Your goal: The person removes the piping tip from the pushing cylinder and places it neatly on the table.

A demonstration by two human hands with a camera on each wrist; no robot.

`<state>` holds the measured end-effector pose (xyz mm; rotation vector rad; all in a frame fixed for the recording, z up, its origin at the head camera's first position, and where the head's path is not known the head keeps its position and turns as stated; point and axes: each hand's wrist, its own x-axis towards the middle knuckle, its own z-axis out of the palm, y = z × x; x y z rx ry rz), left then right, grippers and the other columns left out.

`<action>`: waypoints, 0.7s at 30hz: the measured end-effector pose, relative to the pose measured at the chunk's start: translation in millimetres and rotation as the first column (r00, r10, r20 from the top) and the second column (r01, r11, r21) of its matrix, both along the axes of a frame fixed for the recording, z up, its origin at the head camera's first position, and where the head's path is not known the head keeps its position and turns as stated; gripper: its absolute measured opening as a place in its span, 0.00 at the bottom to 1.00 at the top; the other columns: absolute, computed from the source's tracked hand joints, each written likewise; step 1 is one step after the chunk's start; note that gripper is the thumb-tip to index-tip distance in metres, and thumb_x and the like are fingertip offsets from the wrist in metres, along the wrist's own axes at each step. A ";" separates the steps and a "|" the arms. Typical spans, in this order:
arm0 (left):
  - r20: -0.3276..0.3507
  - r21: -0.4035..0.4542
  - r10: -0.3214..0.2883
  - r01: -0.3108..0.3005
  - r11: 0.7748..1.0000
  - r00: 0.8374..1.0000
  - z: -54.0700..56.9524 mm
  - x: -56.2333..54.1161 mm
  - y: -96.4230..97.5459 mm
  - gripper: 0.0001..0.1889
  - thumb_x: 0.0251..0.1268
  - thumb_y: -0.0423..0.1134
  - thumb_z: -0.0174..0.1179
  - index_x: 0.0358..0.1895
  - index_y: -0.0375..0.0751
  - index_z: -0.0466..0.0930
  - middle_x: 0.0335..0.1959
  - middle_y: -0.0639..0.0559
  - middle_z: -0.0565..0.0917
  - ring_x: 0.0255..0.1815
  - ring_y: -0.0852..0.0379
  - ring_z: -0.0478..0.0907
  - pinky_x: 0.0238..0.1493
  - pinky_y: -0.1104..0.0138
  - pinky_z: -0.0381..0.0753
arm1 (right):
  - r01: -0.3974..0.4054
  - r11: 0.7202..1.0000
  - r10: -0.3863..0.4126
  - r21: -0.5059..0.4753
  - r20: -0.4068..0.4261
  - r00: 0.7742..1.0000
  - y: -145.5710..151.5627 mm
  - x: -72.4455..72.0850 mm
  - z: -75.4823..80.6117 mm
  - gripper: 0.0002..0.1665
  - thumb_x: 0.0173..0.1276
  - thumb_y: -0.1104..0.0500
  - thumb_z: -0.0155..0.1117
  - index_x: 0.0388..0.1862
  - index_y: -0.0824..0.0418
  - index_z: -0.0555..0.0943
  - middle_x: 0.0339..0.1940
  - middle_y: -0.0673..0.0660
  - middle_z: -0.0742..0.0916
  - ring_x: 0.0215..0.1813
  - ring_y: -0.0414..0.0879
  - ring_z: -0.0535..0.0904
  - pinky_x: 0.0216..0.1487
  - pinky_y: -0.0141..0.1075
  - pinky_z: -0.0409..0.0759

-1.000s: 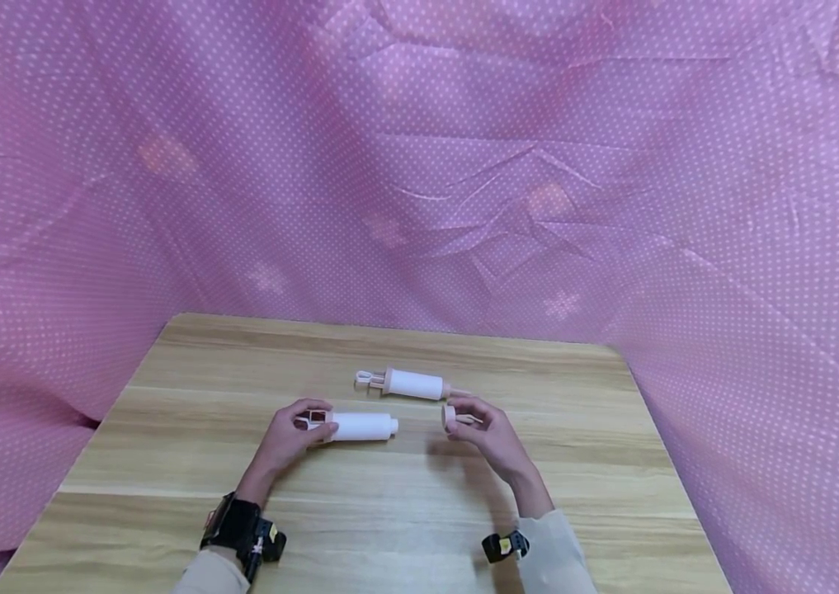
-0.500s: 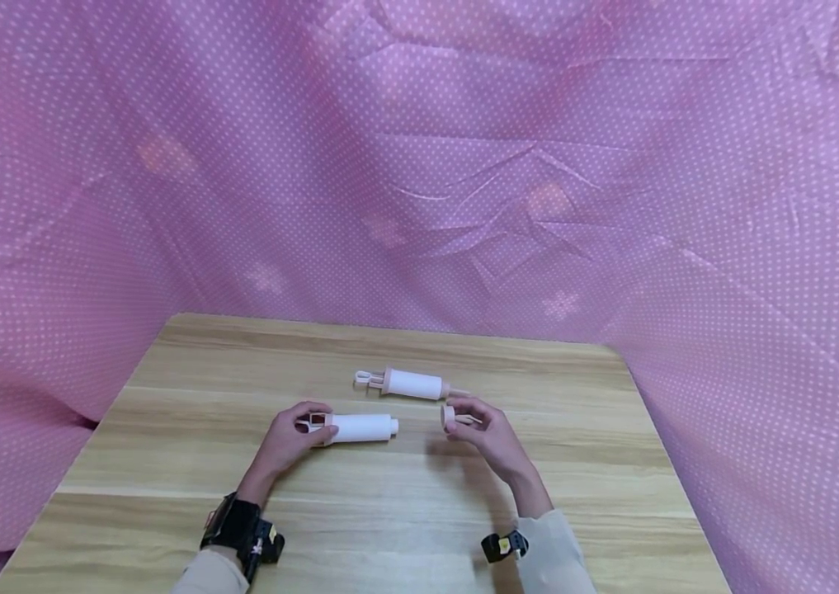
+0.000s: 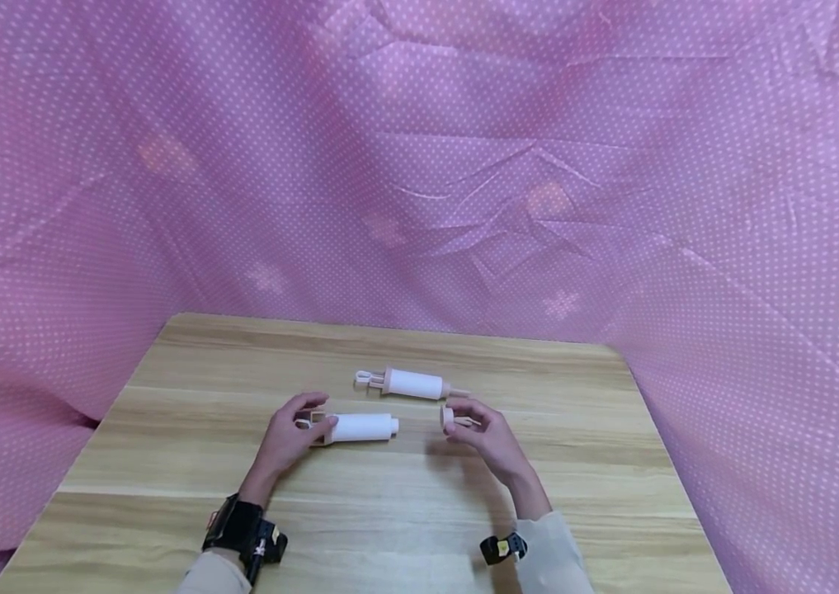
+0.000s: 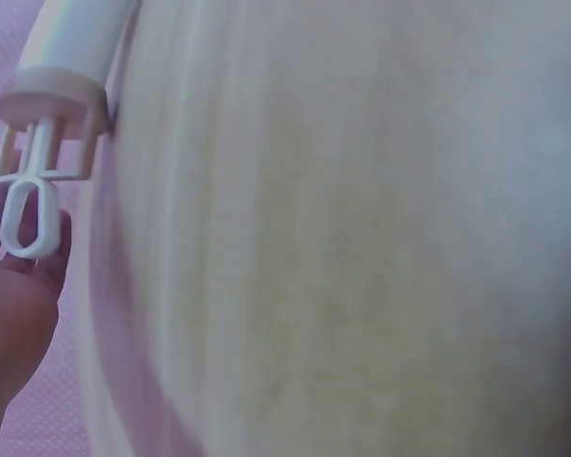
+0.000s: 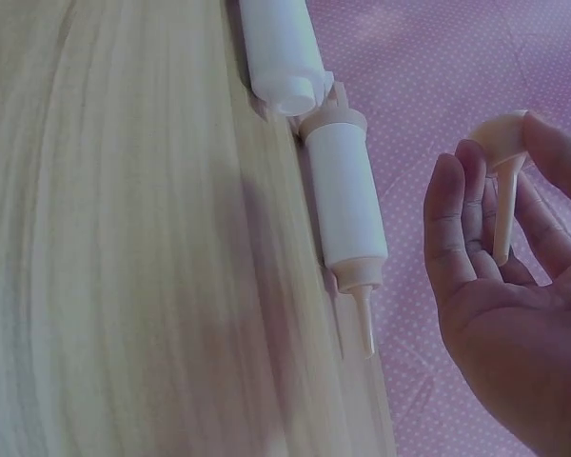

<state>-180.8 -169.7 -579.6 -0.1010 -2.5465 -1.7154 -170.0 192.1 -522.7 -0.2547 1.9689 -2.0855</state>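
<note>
The far tube (image 3: 416, 384) has its spout (image 5: 364, 312); the near tube (image 3: 362, 427) has none. Right fingers (image 5: 445, 214) pinch a loose spout (image 5: 502, 143); left fingers (image 3: 304, 402) bend, can't tell if holding.

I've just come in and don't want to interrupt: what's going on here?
A person has two white syringe-style dispensers at a wood-grain table. Their left hand is at the looped handle of the nearer dispenser; whether it grips is unclear. Their right hand pinches a pale nozzle, held apart from that dispenser's bare neck. The farther dispenser lies on the table with its spout fitted, touched by neither of the hands.
</note>
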 end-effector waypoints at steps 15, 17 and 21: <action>-0.238 0.015 -0.022 0.026 1.000 0.971 32.4 6.1 39.0 0.23 0.58 0.36 0.74 0.57 0.36 0.82 0.57 0.42 0.81 0.60 0.40 0.76 0.62 0.43 0.73 | -0.003 1.000 0.004 0.027 -0.023 1.000 -7.2 -3.0 0.3 0.25 0.66 0.68 0.70 0.60 0.75 0.76 0.51 0.60 0.84 0.49 0.47 0.84 0.54 0.49 0.84; -0.280 0.005 -0.031 0.034 0.999 0.959 36.7 7.9 47.6 0.22 0.57 0.35 0.75 0.55 0.36 0.83 0.55 0.42 0.83 0.58 0.41 0.77 0.60 0.44 0.76 | 0.003 0.999 -0.002 0.035 -0.025 1.000 -10.0 -3.3 0.8 0.25 0.66 0.68 0.71 0.59 0.75 0.77 0.51 0.60 0.84 0.49 0.47 0.84 0.54 0.51 0.83; -0.289 0.010 -0.062 0.067 0.998 0.955 45.1 12.6 65.2 0.21 0.58 0.37 0.75 0.55 0.38 0.83 0.54 0.45 0.84 0.57 0.44 0.79 0.59 0.48 0.78 | 0.012 0.999 -0.010 0.052 -0.050 0.999 -15.4 -3.6 2.4 0.24 0.65 0.68 0.72 0.58 0.74 0.78 0.51 0.60 0.84 0.49 0.47 0.84 0.53 0.45 0.84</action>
